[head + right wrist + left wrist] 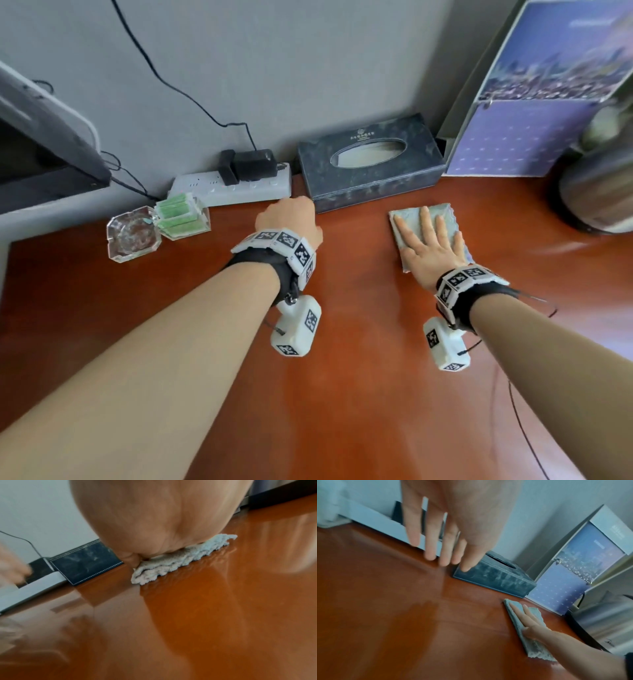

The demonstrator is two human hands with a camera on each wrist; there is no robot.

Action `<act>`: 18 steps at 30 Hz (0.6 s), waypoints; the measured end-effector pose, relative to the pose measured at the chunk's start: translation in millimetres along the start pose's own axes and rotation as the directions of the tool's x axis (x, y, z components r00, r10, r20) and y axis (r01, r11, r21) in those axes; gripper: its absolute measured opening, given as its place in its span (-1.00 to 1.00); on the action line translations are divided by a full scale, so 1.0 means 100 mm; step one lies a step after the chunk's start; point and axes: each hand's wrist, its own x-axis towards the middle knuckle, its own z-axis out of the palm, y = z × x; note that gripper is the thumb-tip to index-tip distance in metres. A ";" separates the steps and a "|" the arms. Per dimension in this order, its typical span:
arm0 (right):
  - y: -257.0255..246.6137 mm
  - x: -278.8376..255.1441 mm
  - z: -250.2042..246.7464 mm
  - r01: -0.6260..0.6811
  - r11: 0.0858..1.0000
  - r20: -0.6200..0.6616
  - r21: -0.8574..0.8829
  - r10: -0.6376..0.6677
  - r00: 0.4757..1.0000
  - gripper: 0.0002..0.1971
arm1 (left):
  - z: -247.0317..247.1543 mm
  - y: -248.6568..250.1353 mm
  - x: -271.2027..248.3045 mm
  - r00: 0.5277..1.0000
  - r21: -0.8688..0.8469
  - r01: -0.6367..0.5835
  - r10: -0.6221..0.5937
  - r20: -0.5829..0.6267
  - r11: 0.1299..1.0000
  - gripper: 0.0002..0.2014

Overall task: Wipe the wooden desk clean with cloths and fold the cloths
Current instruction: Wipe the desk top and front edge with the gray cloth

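A folded pale blue-grey cloth (445,209) lies on the glossy reddish wooden desk (342,394), at the back right. My right hand (428,246) presses flat on it with its fingers spread and straight. The right wrist view shows the palm (154,520) bearing down on the cloth (171,563). My left hand (291,219) hovers by the left end of the dark tissue box (370,171) and holds nothing. Its fingers (429,545) point straight down in the left wrist view. I cannot tell whether the thumb touches the box (496,577).
Along the wall stand a white power strip with a black adapter (236,185), a glass ashtray (133,236) and a clear holder of green packets (181,216). A calendar (531,102) leans at the back right beside a dark round vessel (596,192). A screen (44,144) sits far left.
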 end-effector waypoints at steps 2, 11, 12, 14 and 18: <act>0.00 0.02 -0.01 -0.014 1.000 -0.006 0.010 0.014 1.000 -0.36 | -0.02 0.20 0.17 0.979 -0.014 -0.122 0.118 -0.169 0.992 -0.78; 0.12 0.17 -0.03 0.085 0.996 -0.064 -0.031 -0.086 0.994 -0.35 | 0.32 0.59 0.80 0.897 0.130 -0.318 0.342 -0.280 0.939 -0.26; 0.13 0.18 -0.03 0.091 0.995 -0.075 -0.035 -0.094 0.993 -0.34 | 0.36 0.60 0.83 0.901 0.138 -0.312 0.339 -0.271 0.940 -0.24; 0.14 0.18 0.00 0.098 0.995 -0.091 -0.036 -0.101 0.991 -0.34 | 0.38 0.60 0.84 0.900 0.147 -0.304 0.335 -0.280 0.941 -0.24; 0.14 0.19 0.02 0.101 0.994 -0.108 -0.038 -0.104 0.989 -0.33 | 0.27 0.62 0.85 0.916 0.138 -0.279 0.306 -0.258 0.950 -0.34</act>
